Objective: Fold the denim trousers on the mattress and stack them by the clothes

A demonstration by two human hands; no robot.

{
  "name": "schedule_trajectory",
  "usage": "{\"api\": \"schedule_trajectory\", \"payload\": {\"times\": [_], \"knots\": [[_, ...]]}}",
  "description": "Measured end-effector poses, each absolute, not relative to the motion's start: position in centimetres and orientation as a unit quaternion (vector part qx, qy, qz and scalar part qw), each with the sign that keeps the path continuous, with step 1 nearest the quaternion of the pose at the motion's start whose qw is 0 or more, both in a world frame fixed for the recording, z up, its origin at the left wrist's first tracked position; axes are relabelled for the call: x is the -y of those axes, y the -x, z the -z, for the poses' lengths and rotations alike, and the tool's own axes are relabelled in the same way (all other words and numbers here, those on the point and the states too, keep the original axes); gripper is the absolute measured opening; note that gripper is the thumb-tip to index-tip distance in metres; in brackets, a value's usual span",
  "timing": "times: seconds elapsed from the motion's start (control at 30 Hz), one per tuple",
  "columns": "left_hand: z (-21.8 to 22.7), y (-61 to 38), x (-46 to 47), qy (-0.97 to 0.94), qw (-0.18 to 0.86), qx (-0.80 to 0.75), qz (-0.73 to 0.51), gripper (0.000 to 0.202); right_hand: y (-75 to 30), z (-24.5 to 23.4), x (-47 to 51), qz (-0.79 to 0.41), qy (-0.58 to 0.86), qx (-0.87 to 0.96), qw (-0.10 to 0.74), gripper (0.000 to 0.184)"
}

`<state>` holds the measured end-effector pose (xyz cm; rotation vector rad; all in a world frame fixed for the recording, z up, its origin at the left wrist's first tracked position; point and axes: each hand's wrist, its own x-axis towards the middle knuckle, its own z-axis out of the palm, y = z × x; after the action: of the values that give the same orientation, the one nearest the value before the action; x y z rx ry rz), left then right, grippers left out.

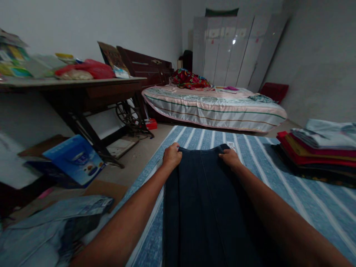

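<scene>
In the head view, we hold dark trousers by the waistband corners, the fingers of our left hand and right hand pinched tight, apparently so the top edge is pulled straight. The matt, seamed cloth runs from the fingers back toward us, over a blue striped sheet. Right of them sits a squared stack of folded clothes, presumably piled to save room; left and nearer us, crumpled pale denim.

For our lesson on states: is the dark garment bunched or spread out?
Spread out: the left hand and right hand hold the dark garment by its top corners, apart; lower end unseen.
</scene>
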<state>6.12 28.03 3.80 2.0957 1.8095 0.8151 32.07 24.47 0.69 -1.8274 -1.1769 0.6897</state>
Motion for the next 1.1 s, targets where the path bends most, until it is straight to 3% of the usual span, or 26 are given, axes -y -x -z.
{"api": "schedule_trajectory", "payload": {"times": [0.27,0.57,0.8,1.0,1.1], "knots": [[-4.1,-6.9,-26.6,-0.768,0.04,-0.607,-0.198,0.04,-32.6,0.8,-24.2,-0.24,0.757,0.45,0.409,0.018],[-4.0,-8.1,-25.7,-0.786,-0.032,-0.606,-0.121,0.033,-32.4,1.3,-24.5,-0.211,0.776,0.446,0.392,0.017],[-3.7,-9.3,-24.7,-0.801,-0.065,-0.591,-0.072,0.042,-32.8,0.5,-24.2,-0.199,0.797,0.426,0.38,0.016],[-4.1,-9.7,-24.2,-0.806,-0.1,-0.578,-0.08,0.047,-32.5,-1.2,-22.2,-0.31,0.781,0.405,0.36,0.021],[-4.8,-10.0,-22.6,-0.814,-0.143,-0.554,-0.102,0.04,-32.8,-2.1,-19.5,-0.395,0.755,0.397,0.341,0.023]]}}
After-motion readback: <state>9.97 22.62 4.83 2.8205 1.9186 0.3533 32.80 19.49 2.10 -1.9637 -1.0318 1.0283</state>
